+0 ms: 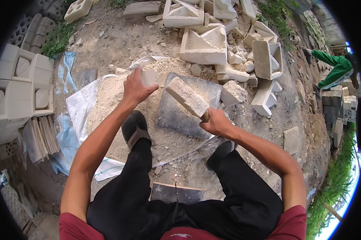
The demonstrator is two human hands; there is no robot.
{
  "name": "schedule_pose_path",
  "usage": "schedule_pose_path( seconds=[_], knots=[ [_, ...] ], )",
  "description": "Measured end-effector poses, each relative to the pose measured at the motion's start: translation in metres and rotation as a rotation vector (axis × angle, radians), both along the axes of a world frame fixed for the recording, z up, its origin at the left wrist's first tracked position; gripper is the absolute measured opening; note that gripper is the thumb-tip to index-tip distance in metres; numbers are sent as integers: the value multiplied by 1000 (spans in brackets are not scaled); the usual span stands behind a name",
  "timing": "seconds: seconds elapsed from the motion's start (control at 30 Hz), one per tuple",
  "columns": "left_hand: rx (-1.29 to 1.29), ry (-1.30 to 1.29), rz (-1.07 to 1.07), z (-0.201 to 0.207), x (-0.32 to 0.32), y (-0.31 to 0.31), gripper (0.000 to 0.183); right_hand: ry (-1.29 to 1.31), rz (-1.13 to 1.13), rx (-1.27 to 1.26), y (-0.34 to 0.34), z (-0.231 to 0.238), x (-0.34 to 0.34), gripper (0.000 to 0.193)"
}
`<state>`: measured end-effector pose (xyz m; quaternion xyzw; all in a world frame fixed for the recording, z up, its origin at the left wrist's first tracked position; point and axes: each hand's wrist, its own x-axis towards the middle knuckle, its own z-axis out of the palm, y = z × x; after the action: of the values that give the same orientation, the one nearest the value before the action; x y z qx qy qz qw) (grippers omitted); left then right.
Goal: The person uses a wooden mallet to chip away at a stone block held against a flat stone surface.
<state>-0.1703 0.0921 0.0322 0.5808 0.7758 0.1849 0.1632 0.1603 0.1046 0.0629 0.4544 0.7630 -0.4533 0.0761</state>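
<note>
Crushing looks underway: left hand [135,89] grips a pale chunk [149,77] over the far-left powder heap [108,100], right hand [217,122] clenches the mallet [187,98], whose next blow likely needs the chunk laid on the grey slab [180,116]

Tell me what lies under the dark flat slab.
The dark slab rests on pale crushed powder, heaped on a white plastic sheet. What lies directly beneath the slab is covered.

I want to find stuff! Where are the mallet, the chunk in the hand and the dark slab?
mallet [187,97]: head view, on its block head.
chunk [149,77]: head view, its front face.
slab [176,116]: head view, bare middle.
</note>
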Motion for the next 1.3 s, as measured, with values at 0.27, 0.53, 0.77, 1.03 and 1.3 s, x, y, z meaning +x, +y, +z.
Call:
schedule_pose_path(
  seconds=[0.27, 0.53, 0.77, 1.03, 1.3],
  knots=[
    [-31, -10, 19, 4, -1, 6, 91, -34, 81, 41, 3, -30, 12, 43],
    [-44, -3, 16, 6, 1, 4, 91, -56, 59, 32, -16, -35, 23, 43],
    [-64, -18, -4, 4, 3, -3, 97, -26, -22, -23, 13, -4, 19, 37],
    [-50, -27, -84, -7, 7, -4, 99, -139, -33, -10, 38, -12, 32, 37],
    [14, -3, -156, -13, 21, -5, 102, -106, -94, 204, 37, -28, 33, 39]
  ],
)
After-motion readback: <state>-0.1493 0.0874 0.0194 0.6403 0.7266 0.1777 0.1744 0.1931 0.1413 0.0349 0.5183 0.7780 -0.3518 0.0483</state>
